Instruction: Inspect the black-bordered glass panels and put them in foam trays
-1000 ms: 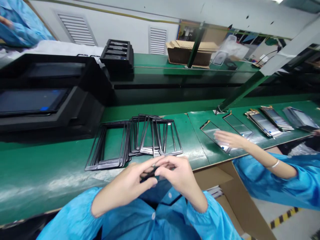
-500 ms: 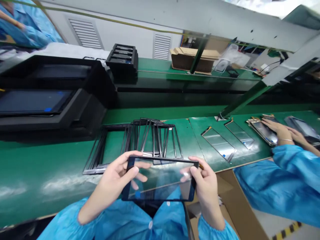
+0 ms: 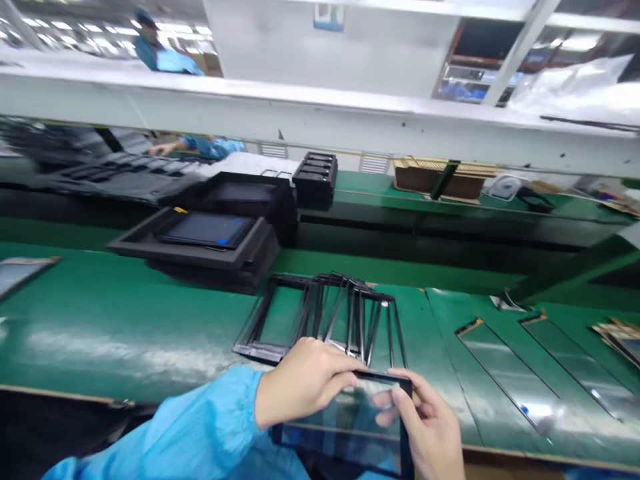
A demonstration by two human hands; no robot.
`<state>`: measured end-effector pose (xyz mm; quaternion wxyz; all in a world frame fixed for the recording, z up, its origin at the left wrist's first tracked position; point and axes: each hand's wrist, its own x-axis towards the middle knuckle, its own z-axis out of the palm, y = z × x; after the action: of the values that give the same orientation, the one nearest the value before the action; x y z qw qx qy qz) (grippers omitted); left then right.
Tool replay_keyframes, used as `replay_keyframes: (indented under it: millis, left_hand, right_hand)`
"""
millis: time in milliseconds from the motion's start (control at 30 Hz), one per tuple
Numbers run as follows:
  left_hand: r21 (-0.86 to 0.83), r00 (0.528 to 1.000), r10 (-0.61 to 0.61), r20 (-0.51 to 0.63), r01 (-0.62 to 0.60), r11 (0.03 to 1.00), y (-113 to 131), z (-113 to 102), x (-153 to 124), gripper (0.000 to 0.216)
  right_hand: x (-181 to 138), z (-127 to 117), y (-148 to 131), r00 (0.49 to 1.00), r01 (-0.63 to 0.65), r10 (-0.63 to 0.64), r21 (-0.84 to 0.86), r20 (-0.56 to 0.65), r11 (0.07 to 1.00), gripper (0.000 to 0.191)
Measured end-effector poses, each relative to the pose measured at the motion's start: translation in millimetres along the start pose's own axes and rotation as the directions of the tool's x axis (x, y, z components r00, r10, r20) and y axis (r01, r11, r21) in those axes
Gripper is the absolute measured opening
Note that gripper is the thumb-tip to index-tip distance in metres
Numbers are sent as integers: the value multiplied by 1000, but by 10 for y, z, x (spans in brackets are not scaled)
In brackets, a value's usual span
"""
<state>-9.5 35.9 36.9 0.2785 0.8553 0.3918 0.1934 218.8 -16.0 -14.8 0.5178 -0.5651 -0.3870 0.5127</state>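
Note:
Low in the head view, both hands grip a glass touch panel with a black border. My left hand wraps over its left and top edge, fingers closed on it. My right hand pinches its right edge, thumb on top. The panel is held just above the front edge of the green bench. Right behind my hands, a fanned pile of black rectangular frames lies on the bench.
A black tray holding a dark screen sits at the back left, with stacked black trays behind it. Two long glass strips lie on the bench at right. Cardboard pieces rest on the far shelf. Another person in blue works beyond.
The camera has tilted up and turned left. The panel sits lower in view, and my left hand has shifted over its top left edge. The neighbour's arms at right have left the view.

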Motion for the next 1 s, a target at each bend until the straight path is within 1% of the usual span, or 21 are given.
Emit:
replay_keyframes:
  millis: [100, 167, 200, 267, 333, 400, 467, 500, 567, 600, 633, 700, 733, 767, 800, 833, 867, 900, 933, 967, 1000]
  left_hand:
    - [33, 991, -106, -76, 109, 994, 38, -294, -92, 51]
    - [-74, 978, -176, -113, 168, 983, 29, -459, -152, 60]
    - [-156, 975, -201, -91, 185, 970, 14, -520, -183, 61]
    - [-301, 978, -208, 10, 201, 932, -28, -610, -252, 65]
    - [-406, 973, -200, 111, 228, 885, -78, -687, -342, 75]
    - [-536, 960, -238, 147, 280, 797, -132, -770, -455, 78]
    - [-702, 940, -332, 83, 292, 650, -196, -834, -577, 74]
    - [-783, 921, -390, 9, 249, 570, -232, -842, -634, 72]
    - [-887, 853, -497, -161, 97, 452, -306, -774, -718, 70]
    - [-907, 812, -535, -232, 18, 421, -342, -699, -739, 71]
    - [-910, 769, -567, -295, -46, 411, -374, -603, -747, 71]
    - [-888, 662, -632, -403, -117, 444, -425, -409, -725, 67]
    - [-861, 589, -659, -468, -136, 490, -446, -345, -705, 61]
    - [-813, 495, -669, -554, -148, 563, -468, -326, -684, 53]
    - [-735, 397, -644, -654, -134, 664, -494, -364, -666, 44]
    - [-618, 319, -568, -758, -75, 783, -532, -465, -650, 34]
    - [-445, 292, -436, -851, 41, 895, -587, -628, -633, 27]
    - [-229, 322, -275, -906, 175, 958, -663, -844, -608, 23]
    - [10, 429, -135, -893, 321, 947, -760, -1101, -567, 25]
    - [245, 583, -65, -810, 438, 865, -879, -1381, -505, 34]
    - [316, 649, -65, -758, 453, 834, -1015, -1666, -419, 36]
  right_hand:
    - [169, 92, -96, 992, 27, -28, 15, 126, 1000, 49]
    - [269, 202, -171, 965, 41, -42, 10, 258, 999, 47]
    - [307, 271, -204, 943, 53, -53, 7, 327, 999, 45]
    - [359, 421, -260, 903, 76, -77, 19, 423, 997, 42]
    - [398, 556, -302, 891, 91, -104, 51, 441, 995, 40]
    - [448, 644, -322, 905, 92, -121, 91, 407, 992, 40]
    - [518, 686, -302, 935, 85, -129, 143, 332, 986, 41]
    - [561, 698, -271, 953, 80, -128, 181, 274, 980, 41]
    - [655, 734, -170, 983, 73, -116, 278, 142, 958, 44]
    - [703, 768, -104, 990, 70, -106, 328, 95, 942, 46]
    - [749, 816, -36, 992, 62, -97, 374, 75, 926, 49]
    - [828, 944, 83, 989, 34, -93, 440, 114, 897, 53]
    - [857, 1012, 124, 983, 16, -97, 457, 154, 889, 56]
    - [881, 1073, 150, 976, 5, -105, 467, 189, 884, 59]
    - [901, 1117, 162, 971, 2, -115, 471, 212, 882, 63]
    - [917, 1140, 162, 968, 9, -125, 467, 218, 884, 66]
    - [933, 1138, 155, 969, 25, -134, 455, 209, 890, 68]
    - [949, 1112, 147, 971, 46, -143, 437, 192, 898, 71]
    - [967, 1070, 143, 974, 72, -154, 416, 169, 906, 73]
    - [986, 1018, 145, 975, 98, -167, 392, 147, 915, 74]
    - [1007, 968, 155, 975, 122, -180, 365, 131, 923, 74]
